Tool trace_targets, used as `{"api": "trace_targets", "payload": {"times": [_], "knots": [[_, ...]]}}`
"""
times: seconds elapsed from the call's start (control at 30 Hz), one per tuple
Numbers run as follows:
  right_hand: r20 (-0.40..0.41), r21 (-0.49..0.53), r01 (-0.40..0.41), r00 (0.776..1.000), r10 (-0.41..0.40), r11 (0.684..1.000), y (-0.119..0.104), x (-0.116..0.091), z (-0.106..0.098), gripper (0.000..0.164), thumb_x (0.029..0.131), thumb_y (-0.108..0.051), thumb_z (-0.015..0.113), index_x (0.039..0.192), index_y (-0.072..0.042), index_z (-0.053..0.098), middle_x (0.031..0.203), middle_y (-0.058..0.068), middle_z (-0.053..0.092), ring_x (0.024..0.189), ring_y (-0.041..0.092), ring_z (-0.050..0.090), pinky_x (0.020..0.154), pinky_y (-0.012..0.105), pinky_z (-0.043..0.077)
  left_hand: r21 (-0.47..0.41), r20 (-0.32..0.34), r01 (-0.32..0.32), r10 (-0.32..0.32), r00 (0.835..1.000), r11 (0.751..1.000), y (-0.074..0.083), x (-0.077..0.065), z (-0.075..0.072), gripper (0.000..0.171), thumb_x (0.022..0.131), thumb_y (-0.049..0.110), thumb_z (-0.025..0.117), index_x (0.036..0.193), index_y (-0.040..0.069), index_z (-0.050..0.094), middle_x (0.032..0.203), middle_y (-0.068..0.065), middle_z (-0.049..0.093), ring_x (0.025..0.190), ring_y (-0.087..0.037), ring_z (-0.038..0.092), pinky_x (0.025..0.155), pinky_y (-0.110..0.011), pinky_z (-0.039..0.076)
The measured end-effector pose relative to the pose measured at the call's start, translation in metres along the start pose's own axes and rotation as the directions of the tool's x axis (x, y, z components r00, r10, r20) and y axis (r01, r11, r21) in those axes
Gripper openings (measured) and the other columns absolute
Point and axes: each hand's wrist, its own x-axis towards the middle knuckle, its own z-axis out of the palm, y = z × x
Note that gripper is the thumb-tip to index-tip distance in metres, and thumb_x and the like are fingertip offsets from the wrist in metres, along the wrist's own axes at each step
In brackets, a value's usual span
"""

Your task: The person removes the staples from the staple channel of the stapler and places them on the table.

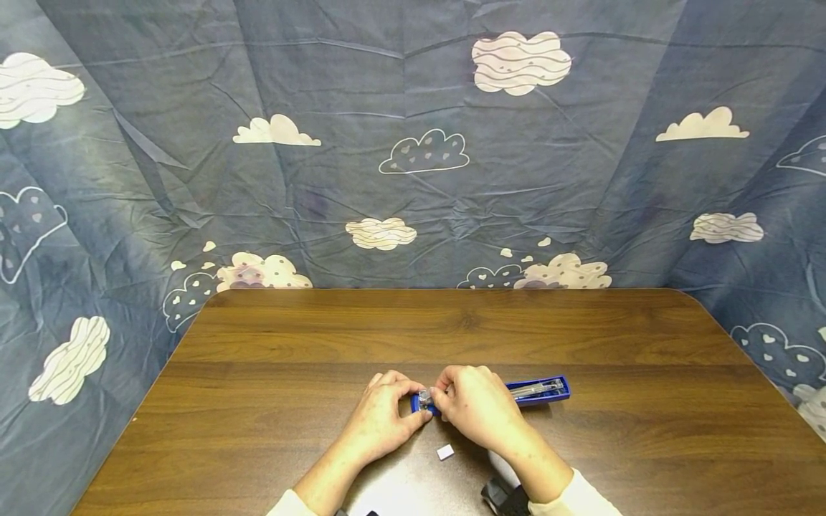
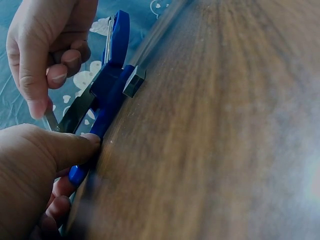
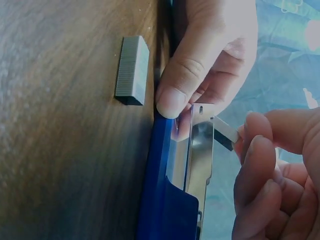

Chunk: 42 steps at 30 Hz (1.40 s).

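Note:
A blue stapler (image 1: 535, 393) lies opened out on the table, its top cover swung back to the right. My left hand (image 1: 382, 419) grips the front end of its base between thumb and fingers. Between my right thumb and fingertips is a short strip of staples (image 3: 226, 134), its end right at the metal magazine (image 3: 201, 150). My right hand (image 1: 480, 405) is above the stapler and hides its middle in the head view. A second strip of staples (image 1: 445, 452) lies loose on the table, just in front of the stapler.
The brown wooden table (image 1: 290, 351) runs back to a blue cloud-print cloth (image 1: 419, 201). Bright glare covers the table's near middle. A black wrist device (image 1: 506, 496) shows near the right sleeve.

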Motion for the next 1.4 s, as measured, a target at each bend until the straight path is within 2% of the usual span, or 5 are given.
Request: {"api": "trace_targets", "payload": {"times": [0.37,0.57,0.83,1.0,1.4], "knots": [[0.012,0.082,-0.033,0.999,0.032,0.996,0.0,0.0,-0.01,0.016,0.088,-0.011,0.076,0.076,-0.018,0.069,0.053,-0.017,0.058,0.048,0.003,0.053,0.051,0.024,0.04,-0.004,0.0,-0.002,0.002,1.0,1.0,0.0,0.0,0.001,0.03,0.084,0.025,0.088,0.11,0.014,0.079,0.109,0.002,0.069,0.099,-0.014,0.057,0.087,-0.032,0.047],[0.099,0.149,0.027,0.994,-0.042,0.988,0.002,0.001,-0.016,0.017,0.083,-0.009,0.073,0.073,-0.02,0.066,0.051,-0.017,0.057,0.046,0.004,0.051,0.048,0.023,0.037,0.019,-0.012,-0.011,0.011,1.0,1.0,-0.001,0.0,0.001,0.029,0.084,0.024,0.088,0.109,0.014,0.079,0.108,0.002,0.07,0.1,-0.015,0.059,0.087,-0.032,0.049],[0.307,0.19,0.112,0.937,-0.167,0.975,0.009,-0.001,-0.011,0.021,0.079,-0.003,0.069,0.068,-0.021,0.064,0.051,-0.016,0.058,0.044,-0.001,0.051,0.046,0.022,0.04,0.045,-0.021,-0.019,0.02,1.0,0.999,-0.001,0.001,0.001,0.03,0.083,0.022,0.088,0.111,0.013,0.079,0.109,0.001,0.07,0.102,-0.017,0.06,0.089,-0.034,0.05],[0.38,0.19,0.101,0.91,-0.168,0.977,0.011,-0.005,-0.007,0.025,0.082,-0.003,0.069,0.066,-0.022,0.063,0.05,-0.015,0.058,0.042,-0.001,0.053,0.047,0.023,0.041,0.041,-0.015,-0.018,0.018,1.0,0.999,-0.001,0.001,0.002,0.031,0.084,0.025,0.088,0.111,0.013,0.078,0.11,0.001,0.07,0.102,-0.017,0.06,0.089,-0.033,0.049],[0.381,0.107,0.094,0.916,-0.128,0.99,0.012,-0.005,-0.007,0.029,0.085,-0.003,0.069,0.064,-0.022,0.06,0.048,-0.015,0.058,0.041,0.0,0.054,0.049,0.024,0.042,0.008,-0.015,0.003,-0.003,1.0,1.0,-0.006,0.0,-0.001,0.031,0.083,0.026,0.088,0.11,0.015,0.079,0.108,0.003,0.07,0.101,-0.015,0.06,0.087,-0.032,0.049]]}}
